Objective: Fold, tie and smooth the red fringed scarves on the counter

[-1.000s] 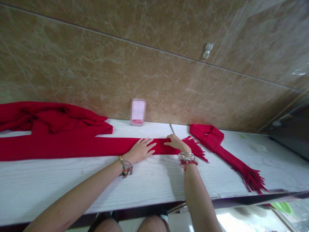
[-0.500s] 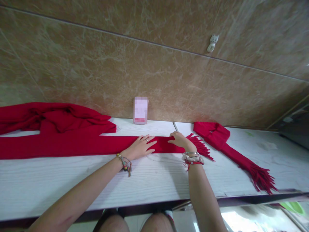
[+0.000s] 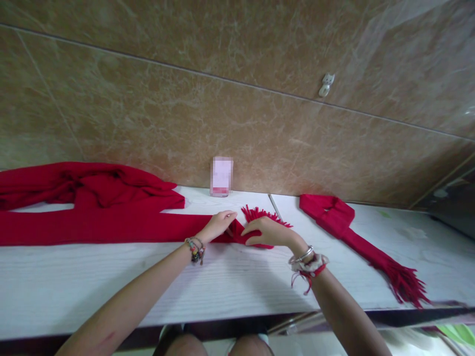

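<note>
A long red scarf (image 3: 111, 225) lies stretched across the white table (image 3: 230, 287), with its far part bunched at the back left. My right hand (image 3: 269, 232) is closed on the scarf's fringed end (image 3: 260, 214) and has it folded up and back over the cloth. My left hand (image 3: 218, 225) pinches the scarf right beside that fold, fingers curled on the cloth. Bracelets show on both wrists.
A second red scarf (image 3: 352, 237), folded at the top with its fringe hanging toward the table's front edge, lies at the right. A small pink card (image 3: 221, 176) leans against the brown marble wall. A white hook (image 3: 325, 85) is on the wall. My knees show below the table edge.
Both hands lay flat on the scarf before. Now my right hand has lifted the fringed end and turned it leftward over the cloth, and my left hand has curled onto the fold.
</note>
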Action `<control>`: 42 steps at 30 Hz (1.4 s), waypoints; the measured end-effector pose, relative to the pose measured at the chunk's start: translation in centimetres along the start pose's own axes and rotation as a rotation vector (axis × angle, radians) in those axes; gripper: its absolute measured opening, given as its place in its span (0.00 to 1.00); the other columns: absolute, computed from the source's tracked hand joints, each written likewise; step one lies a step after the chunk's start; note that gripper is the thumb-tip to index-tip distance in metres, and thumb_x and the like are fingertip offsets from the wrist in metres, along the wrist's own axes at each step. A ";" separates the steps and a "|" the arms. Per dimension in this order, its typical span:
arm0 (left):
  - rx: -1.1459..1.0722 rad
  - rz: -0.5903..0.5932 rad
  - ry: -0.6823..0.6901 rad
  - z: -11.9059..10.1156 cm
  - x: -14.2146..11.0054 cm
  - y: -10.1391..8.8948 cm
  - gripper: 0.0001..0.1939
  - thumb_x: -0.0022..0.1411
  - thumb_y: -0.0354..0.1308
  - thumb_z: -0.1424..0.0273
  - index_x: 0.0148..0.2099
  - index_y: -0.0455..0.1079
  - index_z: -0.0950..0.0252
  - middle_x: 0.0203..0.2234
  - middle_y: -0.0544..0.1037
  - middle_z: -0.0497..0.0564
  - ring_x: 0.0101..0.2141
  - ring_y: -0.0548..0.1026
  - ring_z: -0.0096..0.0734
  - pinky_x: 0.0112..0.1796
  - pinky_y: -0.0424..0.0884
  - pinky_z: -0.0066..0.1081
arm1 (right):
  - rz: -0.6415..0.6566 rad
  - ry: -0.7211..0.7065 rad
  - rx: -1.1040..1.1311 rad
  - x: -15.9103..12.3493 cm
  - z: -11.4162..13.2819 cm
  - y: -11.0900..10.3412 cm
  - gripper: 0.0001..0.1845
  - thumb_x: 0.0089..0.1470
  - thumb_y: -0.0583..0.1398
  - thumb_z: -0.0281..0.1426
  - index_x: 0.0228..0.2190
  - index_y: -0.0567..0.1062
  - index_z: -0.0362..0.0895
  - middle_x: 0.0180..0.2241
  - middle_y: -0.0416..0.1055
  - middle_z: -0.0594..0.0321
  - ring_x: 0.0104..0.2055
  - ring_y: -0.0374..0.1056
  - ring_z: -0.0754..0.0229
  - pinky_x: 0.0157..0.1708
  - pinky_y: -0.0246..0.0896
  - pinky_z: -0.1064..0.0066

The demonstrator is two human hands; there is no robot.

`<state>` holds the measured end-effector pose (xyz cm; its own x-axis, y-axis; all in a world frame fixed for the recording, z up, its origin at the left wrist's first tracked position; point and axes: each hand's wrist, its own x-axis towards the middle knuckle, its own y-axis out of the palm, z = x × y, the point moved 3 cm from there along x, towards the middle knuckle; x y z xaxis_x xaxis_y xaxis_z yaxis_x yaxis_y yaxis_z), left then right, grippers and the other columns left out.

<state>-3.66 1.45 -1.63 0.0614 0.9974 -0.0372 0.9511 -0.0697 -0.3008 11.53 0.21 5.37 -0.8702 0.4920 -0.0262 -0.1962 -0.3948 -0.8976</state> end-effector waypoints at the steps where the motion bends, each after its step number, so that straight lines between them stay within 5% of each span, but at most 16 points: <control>1: -0.017 0.022 0.007 0.0 -0.1 0.2 0.11 0.56 0.51 0.64 0.33 0.69 0.65 0.20 0.73 0.45 0.19 0.72 0.26 0.18 0.62 0.22 | 0.044 0.010 0.015 -0.3 0.1 -0.2 0.11 0.46 0.60 0.30 0.35 0.77 0.48 0.37 0.76 0.64 0.37 0.70 0.59 0.40 0.60 0.72; 5: -0.053 0.026 0.010 -0.4 -0.6 0.9 0.09 0.52 0.55 0.64 0.26 0.64 0.65 0.18 0.72 0.45 0.21 0.73 0.27 0.19 0.63 0.22 | 0.037 0.133 -0.025 -1.2 -1.0 -2.2 0.10 0.49 0.57 0.30 0.33 0.78 0.49 0.35 0.76 0.64 0.36 0.71 0.58 0.38 0.61 0.70; 8: -0.031 -0.126 0.032 -1.7 -1.3 0.5 0.13 0.51 0.54 0.60 0.25 0.60 0.63 0.16 0.68 0.42 0.19 0.70 0.25 0.16 0.58 0.20 | -0.049 0.201 -0.074 -0.8 -2.7 -3.5 0.11 0.50 0.56 0.29 0.31 0.78 0.47 0.32 0.76 0.62 0.34 0.70 0.58 0.37 0.62 0.69; 12: -0.008 -0.330 0.125 -4.2 -3.6 -1.8 0.15 0.48 0.55 0.58 0.22 0.58 0.63 0.16 0.64 0.41 0.17 0.63 0.22 0.17 0.57 0.21 | -0.112 0.201 -0.033 2.0 -4.1 -3.8 0.19 0.48 0.56 0.26 0.45 0.72 0.45 0.34 0.75 0.59 0.32 0.70 0.59 0.35 0.64 0.69; 15: -0.020 -0.335 0.119 -5.3 -6.5 -4.9 0.12 0.43 0.56 0.62 0.23 0.58 0.63 0.18 0.65 0.41 0.20 0.64 0.23 0.20 0.59 0.23 | -0.169 0.011 0.035 5.6 -2.8 -3.6 0.31 0.45 0.59 0.25 0.52 0.63 0.48 0.45 0.69 0.57 0.38 0.68 0.60 0.38 0.64 0.67; 17: 0.044 -0.206 0.064 -5.5 -8.8 -7.4 0.11 0.41 0.57 0.64 0.24 0.59 0.63 0.19 0.67 0.42 0.22 0.66 0.26 0.23 0.61 0.24 | -0.163 -0.167 0.052 8.5 -0.9 -3.1 0.33 0.44 0.60 0.25 0.53 0.62 0.48 0.51 0.64 0.55 0.46 0.64 0.58 0.45 0.60 0.64; 22: 0.299 -0.131 -0.117 -5.4 -13.0 -15.2 0.15 0.37 0.58 0.69 0.33 0.64 0.63 0.23 0.72 0.43 0.27 0.70 0.30 0.28 0.64 0.27 | 0.028 -0.504 0.085 16.1 5.8 1.1 0.35 0.38 0.61 0.19 0.50 0.65 0.44 0.54 0.60 0.56 0.56 0.53 0.56 0.55 0.46 0.63; 27: 0.637 -0.126 -0.102 -7.4 -13.8 -21.9 0.08 0.41 0.56 0.71 0.29 0.65 0.63 0.23 0.73 0.44 0.28 0.71 0.30 0.30 0.64 0.26 | 0.153 -0.386 0.233 20.1 9.5 4.6 0.20 0.37 0.64 0.25 0.38 0.73 0.40 0.41 0.70 0.59 0.44 0.64 0.56 0.44 0.58 0.68; 31: 1.043 -0.209 -0.068 -10.7 -13.5 -24.6 0.08 0.46 0.54 0.74 0.32 0.70 0.67 0.27 0.75 0.43 0.30 0.70 0.28 0.35 0.63 0.24 | 0.070 -0.346 0.459 19.1 8.6 3.5 0.12 0.41 0.63 0.35 0.30 0.72 0.41 0.30 0.70 0.66 0.33 0.64 0.62 0.35 0.58 0.71; 36: 1.177 -0.192 0.022 -14.7 -10.4 -22.0 0.11 0.53 0.50 0.75 0.37 0.71 0.69 0.32 0.75 0.47 0.33 0.70 0.30 0.39 0.63 0.29 | -0.232 -0.196 0.725 13.7 4.0 -1.6 0.19 0.38 0.62 0.45 0.25 0.71 0.41 0.24 0.68 0.67 0.28 0.63 0.64 0.29 0.58 0.72; 42: 1.112 -0.070 0.273 -19.4 -3.4 -10.4 0.11 0.55 0.51 0.73 0.37 0.73 0.68 0.31 0.76 0.52 0.32 0.71 0.33 0.35 0.63 0.28 | -0.623 0.155 0.413 -0.3 -2.9 -11.2 0.23 0.31 0.64 0.50 0.19 0.72 0.41 0.18 0.67 0.66 0.22 0.61 0.64 0.22 0.55 0.73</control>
<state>-7.84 -0.94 20.14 0.2118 0.9605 0.1803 0.1694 0.1457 -0.9747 15.31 6.79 14.16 -0.4755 0.8104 0.3423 -0.8098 -0.2512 -0.5301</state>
